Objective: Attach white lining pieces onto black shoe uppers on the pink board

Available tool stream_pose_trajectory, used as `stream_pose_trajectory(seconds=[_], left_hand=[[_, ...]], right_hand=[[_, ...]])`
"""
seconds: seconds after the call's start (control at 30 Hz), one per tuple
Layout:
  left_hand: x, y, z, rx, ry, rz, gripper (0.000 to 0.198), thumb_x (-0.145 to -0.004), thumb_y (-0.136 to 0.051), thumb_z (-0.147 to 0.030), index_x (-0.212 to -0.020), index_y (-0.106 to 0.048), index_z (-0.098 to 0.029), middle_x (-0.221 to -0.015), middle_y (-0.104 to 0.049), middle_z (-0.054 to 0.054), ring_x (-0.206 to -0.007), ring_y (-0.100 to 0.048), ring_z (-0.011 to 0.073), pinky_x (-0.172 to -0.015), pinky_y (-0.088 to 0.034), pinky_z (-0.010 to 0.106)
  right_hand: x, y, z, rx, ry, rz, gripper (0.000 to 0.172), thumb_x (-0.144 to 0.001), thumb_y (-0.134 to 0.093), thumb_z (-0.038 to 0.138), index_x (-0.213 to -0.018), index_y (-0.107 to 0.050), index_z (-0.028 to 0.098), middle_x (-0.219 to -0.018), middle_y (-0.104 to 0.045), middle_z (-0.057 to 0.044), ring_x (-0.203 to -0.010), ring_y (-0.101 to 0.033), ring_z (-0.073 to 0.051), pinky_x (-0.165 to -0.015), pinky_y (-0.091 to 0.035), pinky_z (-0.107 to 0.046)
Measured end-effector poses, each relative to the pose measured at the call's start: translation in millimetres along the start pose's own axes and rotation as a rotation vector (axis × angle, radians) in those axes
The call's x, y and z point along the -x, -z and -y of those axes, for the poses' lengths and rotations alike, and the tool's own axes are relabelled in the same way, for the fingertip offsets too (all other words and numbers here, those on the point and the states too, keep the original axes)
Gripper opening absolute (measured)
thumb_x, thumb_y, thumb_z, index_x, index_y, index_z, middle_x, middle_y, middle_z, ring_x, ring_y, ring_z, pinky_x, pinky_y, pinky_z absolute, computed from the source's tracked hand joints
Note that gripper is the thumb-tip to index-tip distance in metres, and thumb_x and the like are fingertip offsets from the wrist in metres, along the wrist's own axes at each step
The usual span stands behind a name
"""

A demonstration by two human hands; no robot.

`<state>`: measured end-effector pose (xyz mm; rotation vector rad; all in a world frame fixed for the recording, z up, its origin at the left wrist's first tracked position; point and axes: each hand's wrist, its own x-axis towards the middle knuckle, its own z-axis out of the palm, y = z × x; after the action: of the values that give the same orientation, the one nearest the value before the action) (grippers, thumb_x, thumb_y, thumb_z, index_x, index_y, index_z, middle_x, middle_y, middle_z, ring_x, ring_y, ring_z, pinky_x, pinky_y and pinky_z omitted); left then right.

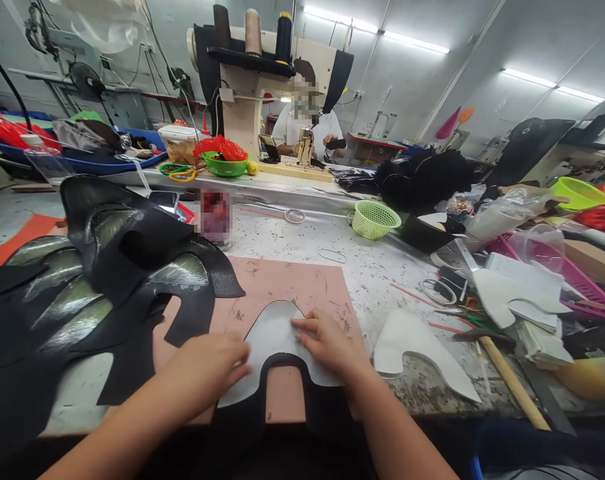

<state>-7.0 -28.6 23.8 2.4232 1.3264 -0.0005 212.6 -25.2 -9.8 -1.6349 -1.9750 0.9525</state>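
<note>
On a pink board [297,277] in front of me lies a white U-shaped sheet piece [275,327], its curved end pointing away. Black material [282,363] shows along its inner curve and under its two legs. My right hand [327,340] rests open on the right side of the white piece, fingers stretched over its edge. At the left side is my left hand [217,363], fingers bent toward the white piece; its fingertips are blurred by motion, so its grip cannot be made out. Several black cut pieces with shiny patches [147,253] are heaped to the left.
Another white piece [417,353] lies to the right, near a hammer [515,380]. Further back are a light green basket [376,220], a green bowl [225,163] and a sewing machine [272,80]. Behind it sits a person in white [327,127].
</note>
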Motion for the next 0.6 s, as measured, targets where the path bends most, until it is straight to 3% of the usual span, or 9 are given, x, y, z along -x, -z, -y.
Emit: stream_pose_trajectory(seconds=[0.1,0.23,0.33,0.4,0.6], left_hand=[[-46.2,-11.7,-15.6,0.047,-0.329,-0.111,0.025,-0.081,-0.037,-0.016,-0.084,-0.062,-0.018,-0.088,-0.061,0.005,-0.082,-0.058,0.0173,-0.071,-0.044,0.026],[-83.0,-35.4,-19.5,0.083,-0.479,-0.137,0.027,-0.085,-0.037,-0.020,-0.097,-0.060,-0.016,-0.107,-0.059,0.009,-0.102,-0.052,0.0191,-0.090,-0.039,0.032],[-86.2,-42.9,-11.9,0.082,-0.546,-0.144,0.029,-0.084,-0.042,-0.024,-0.109,-0.057,-0.020,-0.123,-0.052,0.011,-0.115,-0.045,0.0244,-0.098,-0.032,0.041],[-85.3,-43.1,-7.6,0.051,-0.568,-0.112,0.034,-0.084,-0.046,-0.027,-0.116,-0.053,-0.025,-0.130,-0.047,0.009,-0.121,-0.039,0.0263,-0.101,-0.027,0.044],[-87.0,-39.9,-6.1,-0.065,-0.553,0.046,0.039,-0.086,-0.043,-0.036,-0.125,-0.042,-0.039,-0.141,-0.031,0.001,-0.130,-0.019,0.0303,-0.103,-0.014,0.051]], right_hand=[[4.8,4.7,-1.1,-0.027,0.016,-0.021,0.030,-0.077,-0.050,0.018,-0.105,-0.061,0.020,-0.093,-0.058,-0.005,-0.093,-0.054,-0.019,-0.085,-0.039,-0.032],[32.6,9.0,-8.5,-0.134,-0.095,-0.148,0.018,-0.075,-0.050,0.020,-0.091,-0.058,0.018,-0.084,-0.061,-0.003,-0.076,-0.057,-0.016,-0.071,-0.044,-0.030],[59.4,4.8,-14.0,-0.210,-0.205,-0.222,0.006,-0.073,-0.051,0.022,-0.076,-0.054,0.019,-0.067,-0.058,0.002,-0.054,-0.052,-0.012,-0.055,-0.042,-0.026],[71.9,0.6,-15.6,-0.224,-0.252,-0.266,0.006,-0.074,-0.050,0.023,-0.073,-0.055,0.019,-0.059,-0.055,0.003,-0.050,-0.050,-0.012,-0.051,-0.040,-0.025],[79.3,-1.6,-13.0,-0.072,-0.248,-0.317,0.011,-0.075,-0.051,0.021,-0.072,-0.061,0.019,-0.065,-0.062,-0.002,-0.060,-0.056,-0.016,-0.059,-0.043,-0.027]])
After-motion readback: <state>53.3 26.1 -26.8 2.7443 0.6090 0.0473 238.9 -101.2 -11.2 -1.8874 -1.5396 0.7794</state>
